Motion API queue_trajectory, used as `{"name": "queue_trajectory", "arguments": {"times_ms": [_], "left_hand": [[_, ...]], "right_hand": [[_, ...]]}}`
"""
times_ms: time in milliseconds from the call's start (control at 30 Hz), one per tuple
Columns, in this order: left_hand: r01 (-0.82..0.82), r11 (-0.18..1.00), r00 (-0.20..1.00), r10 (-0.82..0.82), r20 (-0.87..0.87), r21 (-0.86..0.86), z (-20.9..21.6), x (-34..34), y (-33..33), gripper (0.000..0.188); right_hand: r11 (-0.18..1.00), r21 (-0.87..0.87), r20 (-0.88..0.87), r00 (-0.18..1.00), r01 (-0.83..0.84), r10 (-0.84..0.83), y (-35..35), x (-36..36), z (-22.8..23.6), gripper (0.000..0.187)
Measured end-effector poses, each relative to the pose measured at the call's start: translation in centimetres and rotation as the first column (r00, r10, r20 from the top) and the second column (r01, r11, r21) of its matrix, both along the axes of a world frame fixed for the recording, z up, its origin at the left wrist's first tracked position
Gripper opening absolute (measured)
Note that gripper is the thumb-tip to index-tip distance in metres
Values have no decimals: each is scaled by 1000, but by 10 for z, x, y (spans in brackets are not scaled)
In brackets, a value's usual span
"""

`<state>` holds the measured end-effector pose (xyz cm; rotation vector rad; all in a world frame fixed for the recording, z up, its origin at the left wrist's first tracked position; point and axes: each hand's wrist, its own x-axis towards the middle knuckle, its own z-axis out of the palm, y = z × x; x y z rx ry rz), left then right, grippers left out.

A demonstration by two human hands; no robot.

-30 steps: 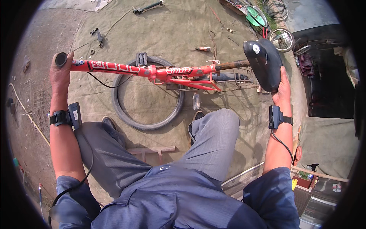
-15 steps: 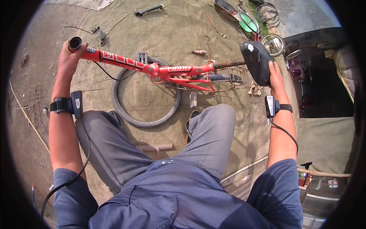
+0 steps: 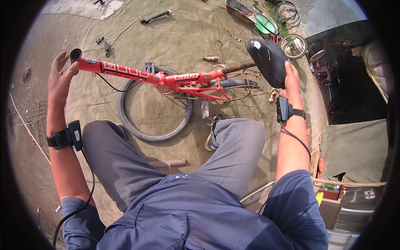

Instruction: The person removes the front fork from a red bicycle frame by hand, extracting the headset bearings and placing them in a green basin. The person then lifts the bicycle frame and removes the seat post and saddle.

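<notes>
A red bicycle frame (image 3: pixel 132 73) stretches from left to right before me, its open head tube (image 3: pixel 76 55) at the left end. Beside that tube is my left hand (image 3: pixel 59 81), fingers spread and no longer wrapped round it; the thumb tip is at or touching its near side. A black saddle (image 3: pixel 266 62) tops a rusty seat post (image 3: pixel 241 67) at the right end. My right hand (image 3: pixel 292 79) grips the saddle's right edge, its palm side partly hidden. Under the frame lies a wheel with a black tyre (image 3: pixel 163 137). A pedal (image 3: pixel 205 109) hangs below the frame.
Beyond the frame lie a screwdriver (image 3: pixel 211 58), a black fork-like part (image 3: pixel 156 17) and a small dark part (image 3: pixel 106 48) on the ground cloth. A wooden T-shaped piece (image 3: pixel 171 163) is between my legs. A wheel (image 3: pixel 294 46) and a green basin (image 3: pixel 266 23) are at the far right.
My left hand has let go of the head tube and opened to its left. The saddle, with my right hand on it, has shifted slightly left, and my right foot now shows more.
</notes>
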<state>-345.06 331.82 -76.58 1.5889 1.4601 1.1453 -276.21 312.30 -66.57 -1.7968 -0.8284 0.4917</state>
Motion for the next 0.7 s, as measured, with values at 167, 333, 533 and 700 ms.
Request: {"name": "queue_trajectory", "arguments": {"times_ms": [167,333,533,700], "left_hand": [[24,993,998,-17,-53,116,41,41,-11,57],[150,973,983,-127,-135,176,70,127,-18,45],[350,929,936,-342,-85,118,79,248,-43,36],[452,887,891,-447,-77,91,82,328,-60,37]], "right_hand": [[961,246,-467,884,128,2,-20,-4,-18,54],[897,418,-585,798,145,144,-35,-9,-42,57],[844,508,-660,707,171,254,-42,-10,-57,63],[853,509,-645,707,114,291,-45,-4,-57,63]]}}
